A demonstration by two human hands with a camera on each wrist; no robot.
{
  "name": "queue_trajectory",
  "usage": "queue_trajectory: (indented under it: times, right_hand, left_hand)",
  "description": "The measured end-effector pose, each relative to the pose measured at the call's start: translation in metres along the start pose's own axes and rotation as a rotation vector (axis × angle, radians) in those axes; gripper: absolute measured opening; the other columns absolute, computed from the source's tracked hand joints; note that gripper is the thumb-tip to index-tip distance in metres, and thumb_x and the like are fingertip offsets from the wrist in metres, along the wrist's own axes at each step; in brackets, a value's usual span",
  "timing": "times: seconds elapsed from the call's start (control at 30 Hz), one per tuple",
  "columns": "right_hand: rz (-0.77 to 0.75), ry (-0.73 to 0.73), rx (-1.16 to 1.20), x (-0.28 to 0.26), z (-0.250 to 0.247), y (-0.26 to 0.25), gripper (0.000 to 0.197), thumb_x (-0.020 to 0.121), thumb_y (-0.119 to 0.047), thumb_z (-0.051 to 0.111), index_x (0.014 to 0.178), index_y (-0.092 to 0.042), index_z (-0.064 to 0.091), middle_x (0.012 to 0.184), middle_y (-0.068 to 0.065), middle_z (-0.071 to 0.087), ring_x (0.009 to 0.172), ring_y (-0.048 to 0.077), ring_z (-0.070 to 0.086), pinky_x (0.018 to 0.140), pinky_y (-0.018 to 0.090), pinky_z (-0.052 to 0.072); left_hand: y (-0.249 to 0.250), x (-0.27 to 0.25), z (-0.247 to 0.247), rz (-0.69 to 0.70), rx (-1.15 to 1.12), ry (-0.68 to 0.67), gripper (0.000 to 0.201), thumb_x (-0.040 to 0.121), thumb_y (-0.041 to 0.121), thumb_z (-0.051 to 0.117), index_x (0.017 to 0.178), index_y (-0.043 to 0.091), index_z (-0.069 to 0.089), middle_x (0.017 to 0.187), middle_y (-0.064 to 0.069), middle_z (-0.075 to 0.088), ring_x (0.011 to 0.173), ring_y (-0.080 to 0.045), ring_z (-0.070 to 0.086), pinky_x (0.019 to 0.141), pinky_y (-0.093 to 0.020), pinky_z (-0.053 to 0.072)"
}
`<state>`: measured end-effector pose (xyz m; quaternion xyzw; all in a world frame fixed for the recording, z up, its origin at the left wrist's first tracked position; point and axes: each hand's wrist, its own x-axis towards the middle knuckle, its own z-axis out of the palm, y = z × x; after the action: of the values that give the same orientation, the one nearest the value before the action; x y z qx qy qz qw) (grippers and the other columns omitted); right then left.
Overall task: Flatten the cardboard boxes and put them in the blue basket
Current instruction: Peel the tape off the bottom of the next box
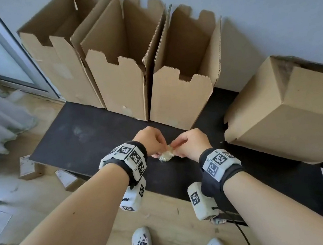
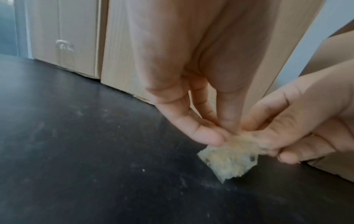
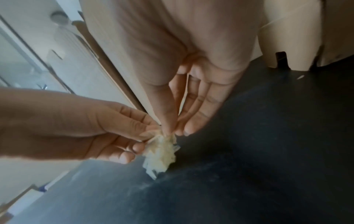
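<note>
Fingertips [image 2: 210, 136] of the left hand [image 1: 152, 139] pinched with the thumb on a crumpled wad of tape [image 1: 166, 156]; right hand [image 1: 191, 144] pinching the same wad from the other side, thumb and forefinger closed on it, remaining fingers loosely extended. Both hands meeting in the air above the near middle of the black mat [image 1: 95, 137], wad hanging just below the fingertips. Probably tape peeled from a box seam, balled up between the hands so as not to stick to skin or cardboard; likely also being worked free of one hand's fingers.

Four boxes in view. Three open boxes [image 1: 124, 81] standing upright in a row along the mat's far edge against the wall, flaps up, sides touching. One more, a tipped box [image 1: 286, 115], lying on its side at the mat's right edge. None yet flattened. Blue basket not in view. Two small cartons [image 1: 28, 167] on the wooden floor off the mat's left edge.

Judging by this, task barely begun: tape to be discarded first, then boxes collapsed one at a time.
</note>
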<state>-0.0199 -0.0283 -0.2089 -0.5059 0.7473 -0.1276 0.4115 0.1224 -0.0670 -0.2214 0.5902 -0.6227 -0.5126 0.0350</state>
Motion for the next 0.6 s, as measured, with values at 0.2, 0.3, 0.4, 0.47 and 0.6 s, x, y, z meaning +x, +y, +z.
queue_trajectory:
  times: [0.2,0.3,0.4,0.47,0.6]
  right_hand:
    - [0.032,-0.078,-0.115,0.002,0.005,0.009,0.012,0.072,-0.009,0.075,0.077,-0.020,0.076,0.075,0.002,0.072,0.074,0.020,0.070,0.082,0.031,0.057]
    - [0.077,-0.107,-0.083,0.003,0.003,0.005,0.008,0.074,-0.012,0.071,0.079,-0.016,0.076,0.081,0.007,0.074,0.073,0.019,0.071,0.080,0.026,0.057]
    - [0.082,-0.164,-0.051,0.004,-0.001,-0.002,0.021,0.071,-0.026,0.074,0.082,-0.009,0.076,0.081,0.009,0.074,0.075,0.018,0.069,0.082,0.028,0.057]
    - [0.082,-0.189,-0.054,0.006,-0.002,-0.004,0.029,0.069,-0.032,0.075,0.084,-0.008,0.076,0.081,0.009,0.074,0.078,0.020,0.070,0.083,0.029,0.057]
    - [0.089,-0.174,-0.084,0.009,0.000,-0.004,0.022,0.068,-0.029,0.075,0.080,-0.009,0.076,0.078,0.008,0.074,0.074,0.019,0.071,0.080,0.027,0.057]
  left_hand:
    - [0.000,0.006,0.016,-0.045,0.057,-0.003,0.013,0.080,0.012,0.065,0.068,0.018,0.064,0.079,-0.009,0.073,0.068,-0.017,0.070,0.075,-0.031,0.060]
    - [0.000,0.008,0.015,-0.082,0.016,-0.030,0.009,0.082,0.010,0.065,0.074,0.013,0.068,0.081,-0.010,0.072,0.071,-0.018,0.070,0.077,-0.033,0.059]
    - [0.003,0.010,0.014,-0.119,-0.021,-0.023,0.008,0.084,0.010,0.065,0.086,0.007,0.071,0.077,-0.009,0.070,0.068,-0.018,0.068,0.078,-0.033,0.059]
    - [0.007,0.014,0.015,-0.165,-0.053,-0.015,0.012,0.087,0.013,0.062,0.089,0.005,0.071,0.073,-0.008,0.068,0.065,-0.019,0.065,0.081,-0.033,0.058]
    - [0.005,0.017,0.010,-0.249,-0.204,-0.045,0.025,0.096,0.019,0.052,0.078,0.006,0.063,0.053,-0.003,0.062,0.056,-0.017,0.060,0.076,-0.030,0.056]
